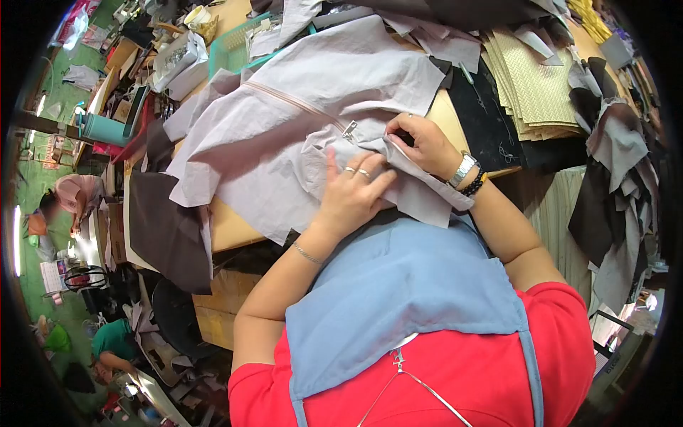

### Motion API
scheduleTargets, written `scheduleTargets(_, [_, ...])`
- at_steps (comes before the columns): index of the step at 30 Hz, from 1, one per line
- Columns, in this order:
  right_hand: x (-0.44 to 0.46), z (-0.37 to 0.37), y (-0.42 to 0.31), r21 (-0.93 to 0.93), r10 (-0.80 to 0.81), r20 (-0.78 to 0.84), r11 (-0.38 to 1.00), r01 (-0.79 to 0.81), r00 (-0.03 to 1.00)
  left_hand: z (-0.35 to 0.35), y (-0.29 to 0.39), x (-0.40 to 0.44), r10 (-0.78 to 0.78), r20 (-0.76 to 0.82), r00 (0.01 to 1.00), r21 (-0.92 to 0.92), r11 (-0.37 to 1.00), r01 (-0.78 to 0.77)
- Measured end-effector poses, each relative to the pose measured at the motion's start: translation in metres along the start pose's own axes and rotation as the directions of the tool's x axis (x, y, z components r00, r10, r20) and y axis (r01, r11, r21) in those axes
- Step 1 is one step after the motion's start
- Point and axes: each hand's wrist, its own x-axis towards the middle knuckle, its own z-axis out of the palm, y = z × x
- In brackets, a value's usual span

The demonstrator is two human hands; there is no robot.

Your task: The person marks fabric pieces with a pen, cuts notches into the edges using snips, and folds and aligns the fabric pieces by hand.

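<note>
Across the table [231, 229], going by the head cam, a pale cloth [299, 146] is lying rumpled under both hands. The left hand [358, 188] is resting on it with fingers spreading loosely, not gripping anything I can see, while the right hand [421, 142] is pinching an edge between thumb and finger. The zip [288, 100] is running on a slant from far left down toward the hands, and its pull [349, 129] is sitting just beyond the left fingertips, so the left is lying nearer, with the right pinch a bit off to the right.

Texture-wise, the cloth is looking matte and creasing softly, and the pull is showing shiny metal. Dark fabric [171, 231] is draping over the table's left edge. Over right, gold sheets [530, 85] are lying stacked, squarish and woven-looking. A teal basket [226, 48] is sitting far left.
</note>
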Motion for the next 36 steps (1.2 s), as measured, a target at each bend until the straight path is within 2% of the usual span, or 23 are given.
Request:
scheduleTargets(2, [-0.005, -0.001, 0.000, -0.065, -0.075, -0.029, 0.995, 0.073, 0.997, 0.013, -0.003, 0.003, 0.066, -0.014, 0.998, 0.029, 0.997, -0.066])
scheduleTargets(3, [0.001, 0.001, -0.003, -0.093, -0.243, -0.079, 0.967, 0.236, 0.967, 0.007, -0.010, 0.005, 0.022, -0.026, 0.999, -0.048, 0.999, -0.024])
scheduleTargets(6, [0.005, -0.002, -0.004, -0.340, -0.664, -0.073, 0.718, 0.607, 0.744, 0.001, -0.009, 0.009, -0.117, -0.058, 0.992, -0.318, 0.944, 0.092])
scheduleTargets(7, [-0.002, -0.007, -0.019, -0.293, -0.604, 0.022, 0.758, 0.583, 0.797, -0.003, -0.012, 0.008, -0.177, -0.043, 0.983, -0.438, 0.888, 0.141])
scheduleTargets(10, [0.002, -0.012, -0.055, -0.127, -0.673, -0.023, 0.735, 0.666, 0.739, -0.015, -0.019, 0.000, -0.356, -0.027, 0.934, -0.707, 0.668, 0.234])
scheduleTargets(11, [0.011, -0.012, -0.059, -0.090, -0.739, -0.052, 0.673, 0.734, 0.671, -0.022, -0.015, -0.006, -0.492, -0.079, 0.867, -0.877, 0.447, 0.174])
scheduleTargets(12, [0.015, -0.010, -0.069, -0.039, -0.727, -0.049, 0.686, 0.726, 0.685, -0.029, -0.021, -0.011, -0.571, -0.113, 0.813, -0.915, 0.378, 0.139])
scheduleTargets(16, [0.048, 0.027, -0.126, 0.218, -0.669, -0.100, 0.708, 0.672, 0.737, -0.080, -0.068, -0.051, -0.802, -0.404, 0.440, -0.846, 0.510, 0.155])
scheduleTargets(17, [0.058, 0.044, -0.144, 0.346, -0.703, -0.203, 0.600, 0.722, 0.681, -0.102, -0.081, -0.066, -0.804, -0.481, 0.349, -0.807, 0.562, 0.184])
scheduleTargets(18, [0.061, 0.047, -0.166, 0.384, -0.679, -0.117, 0.642, 0.663, 0.725, -0.124, -0.091, -0.080, -0.800, -0.547, 0.248, -0.773, 0.596, 0.219])
scheduleTargets(19, [0.066, 0.054, -0.187, 0.539, -0.713, -0.062, 0.565, 0.625, 0.698, -0.149, -0.097, -0.095, -0.771, -0.608, 0.188, -0.722, 0.636, 0.272])
scheduleTargets(20, [0.077, 0.083, -0.205, 0.544, -0.755, -0.169, 0.465, 0.699, 0.634, -0.176, -0.102, -0.112, -0.729, -0.673, 0.124, -0.665, 0.669, 0.332])
scheduleTargets(21, [0.076, 0.088, -0.227, 0.559, -0.769, -0.099, 0.482, 0.674, 0.631, -0.205, -0.104, -0.129, -0.675, -0.735, 0.067, -0.602, 0.695, 0.395])
scheduleTargets(23, [0.066, 0.101, -0.269, 0.708, -0.830, -0.098, 0.330, 0.624, 0.550, -0.264, -0.097, -0.158, -0.526, -0.850, 0.023, -0.425, 0.712, 0.559])
scheduleTargets(24, [0.062, 0.112, -0.288, 0.706, -0.859, -0.141, 0.261, 0.658, 0.492, -0.285, -0.093, -0.163, -0.469, -0.883, 0.025, -0.352, 0.696, 0.626])
scheduleTargets(26, [0.042, 0.107, -0.314, 0.876, -0.874, -0.091, 0.157, 0.455, 0.478, -0.334, -0.076, -0.167, -0.306, -0.945, 0.118, -0.109, 0.632, 0.768])
scheduleTargets(30, [0.028, 0.127, -0.317, 0.969, -0.847, -0.225, -0.244, 0.022, 0.482, -0.369, -0.048, -0.115, -0.165, -0.829, 0.535, 0.360, 0.575, 0.734])
scheduleTargets(31, [0.031, 0.101, -0.294, 0.996, -0.841, 0.056, 0.086, 0.030, 0.539, -0.359, -0.047, -0.092, -0.211, -0.723, 0.658, 0.406, 0.641, 0.652])
scheduleTargets(32, [0.021, 0.072, -0.265, 0.895, -0.628, 0.437, 0.229, -0.383, 0.644, -0.341, -0.049, -0.068, -0.260, -0.600, 0.756, 0.406, 0.716, 0.568])
scheduleTargets(33, [0.037, 0.106, -0.221, 0.953, -0.672, 0.303, 0.208, -0.221, 0.676, -0.314, -0.053, -0.041, -0.325, -0.448, 0.833, 0.342, 0.798, 0.496])
scheduleTargets(34, [0.039, 0.086, -0.184, 0.851, -0.465, 0.506, 0.409, -0.330, 0.726, -0.280, -0.060, -0.018, -0.432, -0.288, 0.855, 0.251, 0.827, 0.502])
scheduleTargets(35, [0.039, 0.073, -0.152, 0.779, -0.243, 0.547, 0.497, -0.382, 0.801, -0.241, -0.067, 0.010, -0.535, -0.122, 0.836, 0.156, 0.821, 0.549])
scheduleTargets(36, [0.040, 0.083, -0.106, 0.820, -0.158, 0.409, 0.496, -0.286, 0.899, -0.203, -0.069, 0.032, -0.706, 0.041, 0.707, 0.086, 0.707, 0.702])
